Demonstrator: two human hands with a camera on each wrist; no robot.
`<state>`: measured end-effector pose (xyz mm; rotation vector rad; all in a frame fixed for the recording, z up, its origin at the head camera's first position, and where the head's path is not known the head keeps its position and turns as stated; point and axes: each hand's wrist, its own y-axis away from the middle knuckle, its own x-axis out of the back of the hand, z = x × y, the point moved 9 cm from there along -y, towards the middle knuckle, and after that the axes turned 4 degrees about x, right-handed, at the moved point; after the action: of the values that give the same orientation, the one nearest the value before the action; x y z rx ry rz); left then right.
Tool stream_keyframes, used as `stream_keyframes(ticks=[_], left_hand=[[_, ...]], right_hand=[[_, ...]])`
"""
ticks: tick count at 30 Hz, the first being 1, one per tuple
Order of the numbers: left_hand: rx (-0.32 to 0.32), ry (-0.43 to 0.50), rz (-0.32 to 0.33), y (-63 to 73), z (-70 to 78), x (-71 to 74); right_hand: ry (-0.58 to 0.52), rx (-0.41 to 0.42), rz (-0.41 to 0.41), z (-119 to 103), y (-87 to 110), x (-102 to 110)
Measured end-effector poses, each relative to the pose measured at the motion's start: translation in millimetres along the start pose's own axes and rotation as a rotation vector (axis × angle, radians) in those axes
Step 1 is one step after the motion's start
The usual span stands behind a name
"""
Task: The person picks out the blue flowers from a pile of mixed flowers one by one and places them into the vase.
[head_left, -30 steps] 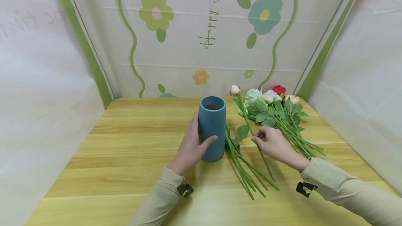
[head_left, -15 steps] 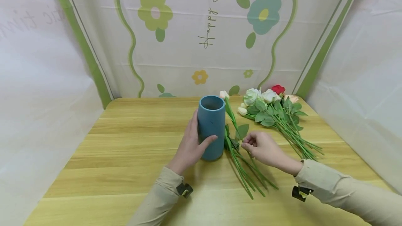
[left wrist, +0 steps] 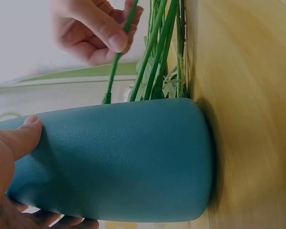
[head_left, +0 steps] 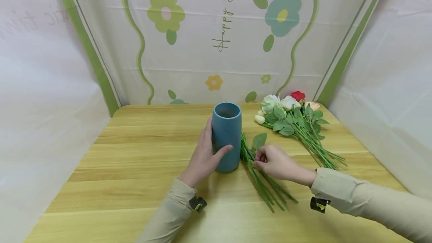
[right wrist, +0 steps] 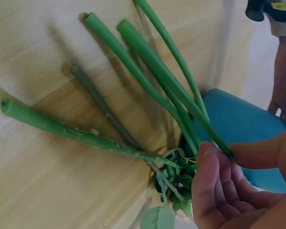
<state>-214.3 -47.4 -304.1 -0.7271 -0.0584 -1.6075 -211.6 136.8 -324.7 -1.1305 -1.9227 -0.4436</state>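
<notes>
My left hand (head_left: 203, 158) grips the side of an upright blue vase (head_left: 227, 134), its thumb across the front. Between thumb and fingers, my right hand (head_left: 278, 163) pinches the green stem (left wrist: 116, 67) of a tulip just right of the vase. The tulip's bud is hidden behind the vase in the head view. Several other green stems (right wrist: 133, 67) lie on the table beside the vase, under the right hand, their upper ends behind the vase. A green leaf (head_left: 259, 140) shows among them.
Farther back on the right lies a bunch of flowers: white blooms (head_left: 270, 104), a red rose (head_left: 298, 96), a peach bloom (head_left: 312, 105) and pale tulip buds (head_left: 259, 119). A printed cloth (head_left: 189, 55) hangs behind the wooden table (head_left: 135, 153), with pale sheets at both sides.
The right hand has moved left and a little toward the person, carrying the tulip over the loose stems; its pale pink bud has passed behind the vase. The left hand stays on the vase.
</notes>
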Motion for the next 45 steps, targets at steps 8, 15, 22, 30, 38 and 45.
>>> stream_keyframes(ticks=[8,15,22,30,38,45], left_hand=[[0.013,-0.006,-0.016,0.2,3.1,-0.8],[0.009,-0.003,-0.013,0.6,3.6,-2.1],[0.017,-0.001,-0.011,0.7,0.4,-3.2],[0.026,-0.001,-0.014,0.8,-1.6,-2.8],[0.01,0.007,-0.005,0.2,-1.2,-0.6],[0.018,0.005,-0.003,0.6,-2.8,-0.8]], right_hand=[[0.099,-0.008,-0.011,11.5,-4.8,-7.4],[0.109,0.007,-0.019,12.8,-5.0,-9.9],[0.097,0.007,-0.008,9.3,0.3,-5.4],[0.092,-0.026,0.01,14.8,3.2,-0.8],[0.171,-0.013,0.073,13.0,-0.7,16.5],[0.291,0.015,0.144,13.3,0.4,31.7]])
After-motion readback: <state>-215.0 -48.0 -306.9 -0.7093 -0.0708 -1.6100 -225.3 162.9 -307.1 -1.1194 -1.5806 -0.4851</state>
